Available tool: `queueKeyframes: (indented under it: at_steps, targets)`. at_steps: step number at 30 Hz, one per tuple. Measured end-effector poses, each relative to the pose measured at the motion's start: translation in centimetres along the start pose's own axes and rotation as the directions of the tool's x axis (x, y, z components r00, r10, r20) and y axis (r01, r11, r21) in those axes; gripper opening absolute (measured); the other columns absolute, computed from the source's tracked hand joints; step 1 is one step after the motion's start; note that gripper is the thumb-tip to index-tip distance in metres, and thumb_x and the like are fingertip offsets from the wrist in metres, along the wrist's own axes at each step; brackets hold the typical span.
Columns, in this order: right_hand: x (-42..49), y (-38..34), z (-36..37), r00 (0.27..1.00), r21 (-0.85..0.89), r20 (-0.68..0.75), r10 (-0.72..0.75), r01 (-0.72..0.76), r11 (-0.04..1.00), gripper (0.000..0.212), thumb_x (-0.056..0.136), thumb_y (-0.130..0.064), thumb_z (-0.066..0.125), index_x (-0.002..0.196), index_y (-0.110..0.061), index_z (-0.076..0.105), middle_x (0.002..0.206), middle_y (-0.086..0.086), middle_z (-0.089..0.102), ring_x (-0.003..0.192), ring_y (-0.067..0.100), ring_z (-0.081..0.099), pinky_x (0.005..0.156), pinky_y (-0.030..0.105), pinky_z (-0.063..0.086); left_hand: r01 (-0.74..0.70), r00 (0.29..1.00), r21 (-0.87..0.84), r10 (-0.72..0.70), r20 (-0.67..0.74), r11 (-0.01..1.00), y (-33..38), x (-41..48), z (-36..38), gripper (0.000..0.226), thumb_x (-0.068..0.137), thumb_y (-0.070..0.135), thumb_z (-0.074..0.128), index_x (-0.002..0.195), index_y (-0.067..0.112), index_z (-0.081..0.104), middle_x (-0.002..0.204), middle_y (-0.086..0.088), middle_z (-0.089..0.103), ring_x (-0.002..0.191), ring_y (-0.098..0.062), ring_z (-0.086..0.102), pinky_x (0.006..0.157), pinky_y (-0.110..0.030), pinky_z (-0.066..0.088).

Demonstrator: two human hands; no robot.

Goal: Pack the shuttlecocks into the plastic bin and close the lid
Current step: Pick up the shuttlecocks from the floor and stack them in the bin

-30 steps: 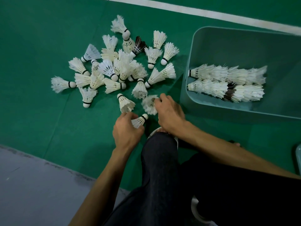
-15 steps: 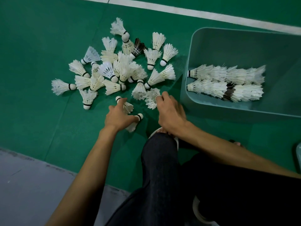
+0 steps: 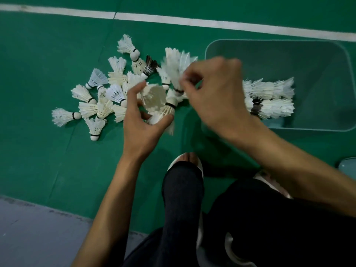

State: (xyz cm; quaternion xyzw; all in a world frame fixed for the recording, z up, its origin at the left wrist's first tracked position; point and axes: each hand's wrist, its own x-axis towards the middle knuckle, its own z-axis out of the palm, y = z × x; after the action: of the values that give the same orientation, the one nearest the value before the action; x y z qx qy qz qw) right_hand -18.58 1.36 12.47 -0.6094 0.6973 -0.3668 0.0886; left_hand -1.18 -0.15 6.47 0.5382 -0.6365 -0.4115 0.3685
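We're on a green court floor with a white line. Loose white feather shuttlecocks beside the teal plastic bin. Left hand cups one, right hand pinches another.

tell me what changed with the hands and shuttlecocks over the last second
Both hands came up off the floor. The left hand now grips a shuttlecock, open skirt upward, and the right hand has lifted another shuttlecock, moving it toward the left one, seemingly to nest them. The loose pile on the green floor, the plastic bin and the stacked rows inside it stayed put.
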Motion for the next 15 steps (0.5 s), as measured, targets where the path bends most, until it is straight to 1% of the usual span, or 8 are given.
queueKeyframes:
  at_steps: [1,3,5,8,9,11,13,15]
  targets:
    - [0.5,0.7,-1.7,0.998,0.056,-0.028,0.063,-0.061,0.997,0.015,0.088,-0.024,0.074,0.080,-0.014,0.080,0.073,-0.003,0.076,0.061,0.005,0.068,0.064,0.019,0.056,-0.045,0.999,-0.004,0.045,0.007,0.999,1.0,0.3,0.4,0.076,0.078,0.015,0.084,0.141,0.024,0.044,0.125,-0.001,0.059,0.100,-0.026,0.064,0.080,-0.047,0.057]
    - [1.1,3.1,-4.7,0.957,0.214,0.012,0.289,-0.285,0.934,0.020,0.089,-0.023,0.073,0.074,-0.010,0.077,0.068,-0.001,0.075,0.051,0.006,0.067,0.051,0.022,0.053,-0.109,0.993,-0.017,0.110,0.032,0.994,3.1,0.9,1.6,0.077,0.080,0.016,0.084,0.143,0.022,0.042,0.131,-0.004,0.056,0.105,-0.027,0.061,0.080,-0.047,0.056]
    - [0.9,6.5,-7.0,0.844,0.310,0.115,0.524,-0.532,0.788,0.021,0.092,-0.017,0.070,0.076,-0.003,0.073,0.069,0.004,0.076,0.041,0.010,0.063,0.040,0.022,0.044,-0.154,0.986,-0.039,0.156,0.062,0.987,4.9,1.5,3.6,0.077,0.081,0.016,0.082,0.145,0.020,0.040,0.127,-0.006,0.056,0.102,-0.026,0.062,0.076,-0.041,0.057]
    - [-0.2,11.4,-8.8,0.654,0.248,0.226,0.722,-0.756,0.606,0.017,0.093,-0.012,0.070,0.086,0.004,0.068,0.074,0.011,0.077,0.034,0.010,0.050,0.035,0.020,0.033,-0.213,0.971,-0.057,0.218,0.095,0.975,7.1,2.5,7.4,0.074,0.083,0.016,0.080,0.145,0.014,0.039,0.122,-0.003,0.057,0.097,-0.010,0.061,0.073,-0.028,0.054]
    - [-0.7,12.8,-8.7,0.612,0.182,0.248,0.751,-0.791,0.584,0.019,0.090,-0.013,0.074,0.089,0.006,0.070,0.071,0.010,0.075,0.032,0.008,0.044,0.035,0.018,0.030,-0.217,0.969,-0.070,0.224,0.100,0.974,7.5,2.8,8.7,0.073,0.084,0.016,0.079,0.145,0.013,0.039,0.120,-0.002,0.058,0.095,-0.004,0.060,0.074,-0.026,0.054]
    - [-1.1,14.9,-8.1,0.573,0.010,0.271,0.773,-0.805,0.593,0.030,0.080,-0.019,0.085,0.093,0.007,0.075,0.063,0.005,0.064,0.028,0.002,0.036,0.035,0.015,0.029,-0.199,0.971,-0.107,0.211,0.113,0.974,8.1,3.3,11.1,0.070,0.085,0.018,0.079,0.143,0.013,0.040,0.115,0.003,0.058,0.094,0.001,0.059,0.080,-0.028,0.056]
    - [-0.9,16.0,-7.0,0.558,-0.184,0.328,0.762,-0.754,0.631,0.035,0.070,-0.027,0.092,0.091,-0.002,0.079,0.065,0.003,0.063,0.037,0.002,0.046,0.043,0.019,0.037,-0.156,0.976,-0.108,0.170,0.133,0.982,8.2,3.8,13.0,0.069,0.085,0.020,0.078,0.143,0.015,0.040,0.109,0.011,0.056,0.090,0.005,0.058,0.080,-0.025,0.054]
    - [-0.2,16.6,-5.5,0.516,-0.349,0.403,0.756,-0.677,0.648,0.031,0.071,-0.026,0.092,0.089,-0.005,0.077,0.077,0.007,0.071,0.056,0.014,0.061,0.052,0.025,0.047,-0.104,0.982,-0.092,0.117,0.150,0.990,7.9,4.3,14.4,0.067,0.085,0.025,0.077,0.142,0.018,0.041,0.109,0.012,0.057,0.087,0.007,0.058,0.079,-0.025,0.054]
